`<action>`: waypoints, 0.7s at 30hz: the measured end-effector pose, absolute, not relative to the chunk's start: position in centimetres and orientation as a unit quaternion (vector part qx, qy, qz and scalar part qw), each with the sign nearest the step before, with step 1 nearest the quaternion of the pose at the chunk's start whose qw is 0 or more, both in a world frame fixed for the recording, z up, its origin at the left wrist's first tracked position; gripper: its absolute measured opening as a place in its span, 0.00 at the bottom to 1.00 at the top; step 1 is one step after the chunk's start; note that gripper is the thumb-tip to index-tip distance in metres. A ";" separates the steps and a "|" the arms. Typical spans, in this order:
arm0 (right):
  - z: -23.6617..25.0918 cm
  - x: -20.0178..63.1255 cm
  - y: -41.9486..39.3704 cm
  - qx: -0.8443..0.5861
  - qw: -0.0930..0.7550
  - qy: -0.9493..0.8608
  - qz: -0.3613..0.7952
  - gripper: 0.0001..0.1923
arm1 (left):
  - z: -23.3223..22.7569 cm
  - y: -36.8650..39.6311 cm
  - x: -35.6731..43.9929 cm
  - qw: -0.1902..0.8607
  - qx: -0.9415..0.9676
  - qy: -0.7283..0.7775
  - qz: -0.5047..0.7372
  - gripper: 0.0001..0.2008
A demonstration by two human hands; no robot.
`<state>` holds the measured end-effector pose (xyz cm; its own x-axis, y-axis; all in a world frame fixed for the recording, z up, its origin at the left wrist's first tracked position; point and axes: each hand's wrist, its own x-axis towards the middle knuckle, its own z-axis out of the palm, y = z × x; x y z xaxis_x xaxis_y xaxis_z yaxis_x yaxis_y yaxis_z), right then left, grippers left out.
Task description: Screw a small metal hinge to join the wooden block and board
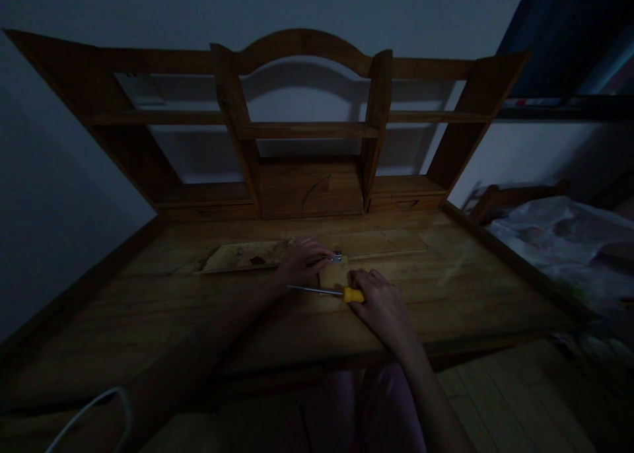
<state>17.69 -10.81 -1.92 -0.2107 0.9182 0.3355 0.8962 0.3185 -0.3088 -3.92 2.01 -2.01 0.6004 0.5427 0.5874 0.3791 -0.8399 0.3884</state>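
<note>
In the dim head view, a screwdriver point(353, 295) with a yellow handle lies across in front of a small wooden block point(333, 279), its metal shaft pointing left. My right hand point(381, 301) is closed around the handle's end, fingers beside the block's right side. A small shiny metal plate point(335, 258) sits at the block's far edge. The fingertips of my left hand point(304, 261) are together on the plate's left end; the thumb is hard to make out. Behind the hands lies a long thin board point(247, 255) with a ragged left end and dark marks.
The wooden desk point(198, 321) carries a hutch point(302, 131) with shelves and small drawers along its back. Raised rails edge both sides of the desktop. To the right, clear plastic sheeting point(559, 235) covers something. A white cable point(89, 410) crosses near my left forearm.
</note>
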 end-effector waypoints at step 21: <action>-2.2 17.7 -10.8 -0.581 0.248 -0.775 0.019 0.11 | -0.2 0.5 -4.2 0.093 0.818 0.382 0.421 0.13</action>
<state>17.71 -10.77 -2.23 -0.2026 0.9096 0.3628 0.8912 0.3248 -0.3166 -4.16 0.47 -0.22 0.3544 0.7021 0.6176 0.5460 -0.6916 0.4728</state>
